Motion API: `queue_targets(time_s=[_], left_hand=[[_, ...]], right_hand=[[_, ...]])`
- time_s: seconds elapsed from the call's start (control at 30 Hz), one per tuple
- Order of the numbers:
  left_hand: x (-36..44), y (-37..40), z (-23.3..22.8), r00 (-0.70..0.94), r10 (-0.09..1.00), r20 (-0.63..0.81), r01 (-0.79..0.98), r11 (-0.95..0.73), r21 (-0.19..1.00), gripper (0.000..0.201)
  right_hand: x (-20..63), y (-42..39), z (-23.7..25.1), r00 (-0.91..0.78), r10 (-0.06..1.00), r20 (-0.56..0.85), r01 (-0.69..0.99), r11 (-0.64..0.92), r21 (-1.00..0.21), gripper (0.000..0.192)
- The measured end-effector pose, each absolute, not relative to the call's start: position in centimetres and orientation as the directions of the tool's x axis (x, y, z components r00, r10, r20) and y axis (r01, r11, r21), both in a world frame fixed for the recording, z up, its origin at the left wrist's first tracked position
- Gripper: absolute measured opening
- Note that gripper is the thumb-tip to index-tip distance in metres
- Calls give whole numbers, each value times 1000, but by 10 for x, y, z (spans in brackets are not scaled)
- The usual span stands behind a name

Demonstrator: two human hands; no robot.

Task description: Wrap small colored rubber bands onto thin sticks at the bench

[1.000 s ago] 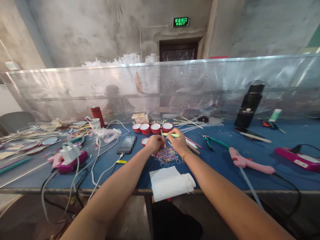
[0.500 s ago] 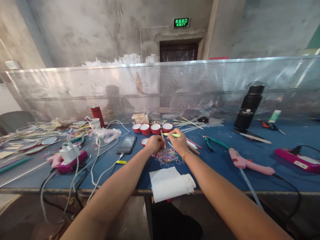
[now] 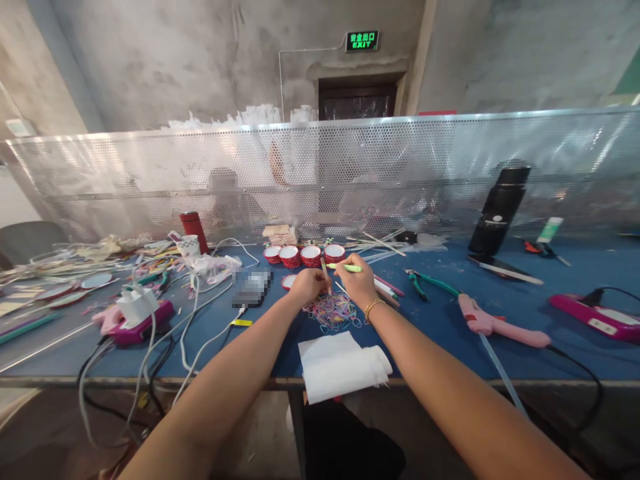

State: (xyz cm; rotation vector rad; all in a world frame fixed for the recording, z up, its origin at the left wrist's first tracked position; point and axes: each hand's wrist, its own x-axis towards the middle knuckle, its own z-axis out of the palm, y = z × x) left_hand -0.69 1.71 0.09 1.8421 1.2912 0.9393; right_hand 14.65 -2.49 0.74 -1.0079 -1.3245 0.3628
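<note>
Both my hands meet above a heap of coloured rubber bands (image 3: 333, 312) on the blue table (image 3: 440, 313). My left hand (image 3: 308, 285) grips a thin wooden stick (image 3: 325, 273) that stands nearly upright. My right hand (image 3: 356, 280) pinches a light green stick (image 3: 345, 268) lying crosswise, its left tip next to the wooden stick. A gold bracelet (image 3: 371, 307) circles my right wrist. Several more coloured sticks (image 3: 387, 290) lie just right of my right hand.
Red-rimmed cups (image 3: 304, 255) stand behind my hands. A folded white cloth (image 3: 340, 365) hangs at the front edge. Green pliers (image 3: 425, 281), a pink glue gun (image 3: 495, 325) and a black flask (image 3: 499, 212) are to the right. Cables, a phone (image 3: 251, 289) and a pink device (image 3: 137, 322) lie left. A perforated metal screen (image 3: 150, 180) closes the back.
</note>
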Motion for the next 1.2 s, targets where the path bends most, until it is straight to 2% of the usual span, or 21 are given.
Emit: queue_targets(time_s=[0.23, 0.5, 0.67, 0.87, 1.2], left_hand=[[-9, 18, 1, 308, 933, 185, 450, -315, 836, 10], [-8, 16, 2, 280, 946, 165, 429, -277, 860, 8], [-9, 19, 0, 261, 950, 172, 464, -279, 841, 9], [-7, 21, -2, 288, 945, 155, 413, -268, 870, 6], [-5, 16, 4, 272, 956, 113, 390, -217, 895, 8]], right_hand=[[143, -30, 11, 223, 745, 629, 253, 579, -775, 16], [147, -28, 11, 274, 744, 609, 270, 548, -792, 17], [145, -28, 9, 228, 743, 630, 261, 576, -774, 16], [148, -26, 9, 281, 742, 609, 288, 540, -791, 15], [148, -28, 9, 249, 739, 626, 295, 558, -776, 14]])
